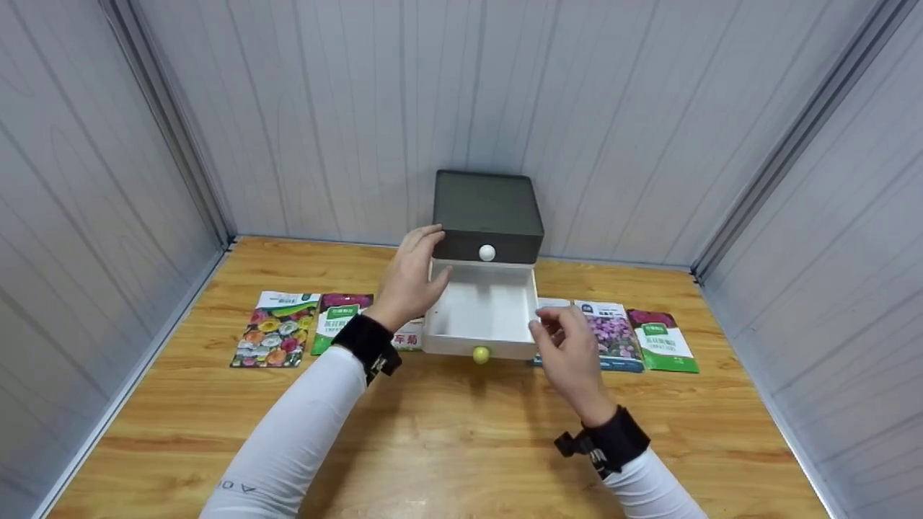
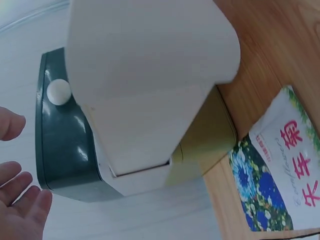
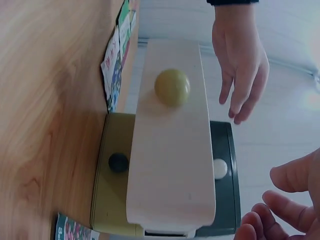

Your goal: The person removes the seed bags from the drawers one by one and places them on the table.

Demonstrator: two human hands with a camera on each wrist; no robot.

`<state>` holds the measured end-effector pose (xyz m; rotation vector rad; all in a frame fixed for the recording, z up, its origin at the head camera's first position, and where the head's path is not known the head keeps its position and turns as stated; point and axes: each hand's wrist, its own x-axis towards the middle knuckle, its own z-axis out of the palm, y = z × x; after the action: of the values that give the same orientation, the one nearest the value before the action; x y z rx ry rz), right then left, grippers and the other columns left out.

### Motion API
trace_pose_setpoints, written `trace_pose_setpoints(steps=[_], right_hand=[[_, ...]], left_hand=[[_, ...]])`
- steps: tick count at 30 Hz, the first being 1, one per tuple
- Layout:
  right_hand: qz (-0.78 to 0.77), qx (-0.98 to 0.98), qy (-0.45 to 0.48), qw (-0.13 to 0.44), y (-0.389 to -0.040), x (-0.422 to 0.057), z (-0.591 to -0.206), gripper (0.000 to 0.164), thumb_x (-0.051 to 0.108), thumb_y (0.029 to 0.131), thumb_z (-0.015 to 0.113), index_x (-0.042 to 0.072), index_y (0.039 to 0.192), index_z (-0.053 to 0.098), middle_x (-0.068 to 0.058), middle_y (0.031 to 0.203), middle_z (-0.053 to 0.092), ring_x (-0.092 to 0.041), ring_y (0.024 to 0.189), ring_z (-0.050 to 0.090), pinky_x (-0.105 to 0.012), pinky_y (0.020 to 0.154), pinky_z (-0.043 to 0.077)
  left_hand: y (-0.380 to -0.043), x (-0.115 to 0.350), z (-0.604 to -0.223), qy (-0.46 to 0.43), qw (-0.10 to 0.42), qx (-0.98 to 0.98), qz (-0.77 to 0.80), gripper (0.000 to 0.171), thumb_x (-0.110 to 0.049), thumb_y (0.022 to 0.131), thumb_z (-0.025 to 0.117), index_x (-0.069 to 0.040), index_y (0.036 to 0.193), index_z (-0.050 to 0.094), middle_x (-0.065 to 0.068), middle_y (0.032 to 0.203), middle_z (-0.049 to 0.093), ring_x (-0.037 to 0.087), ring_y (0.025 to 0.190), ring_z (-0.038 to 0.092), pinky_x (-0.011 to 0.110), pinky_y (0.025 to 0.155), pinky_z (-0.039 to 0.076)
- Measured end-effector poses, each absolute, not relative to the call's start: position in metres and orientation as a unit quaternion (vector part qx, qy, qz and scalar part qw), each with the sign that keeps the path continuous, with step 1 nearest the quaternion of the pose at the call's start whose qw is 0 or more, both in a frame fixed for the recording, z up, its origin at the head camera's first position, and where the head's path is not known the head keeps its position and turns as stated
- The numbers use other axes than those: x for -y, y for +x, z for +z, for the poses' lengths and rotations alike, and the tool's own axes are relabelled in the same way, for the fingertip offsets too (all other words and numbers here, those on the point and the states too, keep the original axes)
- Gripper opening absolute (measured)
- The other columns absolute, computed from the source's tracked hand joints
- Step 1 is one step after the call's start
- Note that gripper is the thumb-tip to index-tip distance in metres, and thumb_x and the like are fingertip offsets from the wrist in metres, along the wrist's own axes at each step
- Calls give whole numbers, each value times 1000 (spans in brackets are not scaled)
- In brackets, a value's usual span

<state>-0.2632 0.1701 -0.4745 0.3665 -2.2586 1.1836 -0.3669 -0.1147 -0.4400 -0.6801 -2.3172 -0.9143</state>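
A small stacked drawer cabinet [image 1: 487,203] stands against the back wall. Its dark green top tier carries a white knob [image 1: 487,253]; the olive bottom tier [image 3: 114,200] has a dark knob [image 3: 118,162]. Between them, the white middle drawer [image 1: 453,347] with its yellow-green knob [image 1: 481,354] is pulled far out, and no contents show inside. My left hand [image 1: 411,281] is by the cabinet's left front corner, fingers extended; contact cannot be told. Beside the drawer's right front corner is my right hand [image 1: 575,355], fingers loosely bent, holding nothing.
Flower seed packets lie on the wooden table [image 1: 433,440] at both sides: a multicoloured one [image 1: 274,337] and a green-white one [image 1: 337,321] left, a purple-flowered one [image 1: 613,339] and another green-white one [image 1: 663,343] right. A cornflower-pictured packet [image 2: 287,175] is partly hidden beside the drawer. Panel walls enclose the table.
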Motion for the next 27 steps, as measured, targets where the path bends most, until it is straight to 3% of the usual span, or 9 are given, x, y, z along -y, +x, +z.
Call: trace_pose_setpoints(steps=[6,12,19,27], right_hand=[[398,846,194,297,-255,-153,-485,17,4,100,81,-1,115,76,-11,104,66,-21,86,64,-33,73,57],[353,848,247,309,-253,-141,-499,18,5,99,82,0,115,75,-8,103,64,-19,88,64,-33,74,59],[280,849,285,345,-254,-130,-512,25,7,93,88,2,114,75,-7,103,66,-21,93,66,-37,80,61],[223,859,291,357,-253,-121,-520,28,14,92,91,6,114,75,-5,105,68,-21,92,68,-37,80,63]], left_hand=[[-376,116,-439,-259,272,872,-314,65,0,94,82,9,153,56,23,160,55,38,152,48,45,131,36],[-382,114,-438,-259,251,885,-295,64,-2,98,76,9,157,53,24,162,54,40,154,46,46,132,34],[-386,111,-428,-232,221,911,-260,57,-9,107,72,5,159,55,21,158,58,39,146,56,47,125,45],[-390,109,-409,-214,192,932,-219,41,-12,110,68,4,148,65,20,145,66,40,132,66,49,116,53]])
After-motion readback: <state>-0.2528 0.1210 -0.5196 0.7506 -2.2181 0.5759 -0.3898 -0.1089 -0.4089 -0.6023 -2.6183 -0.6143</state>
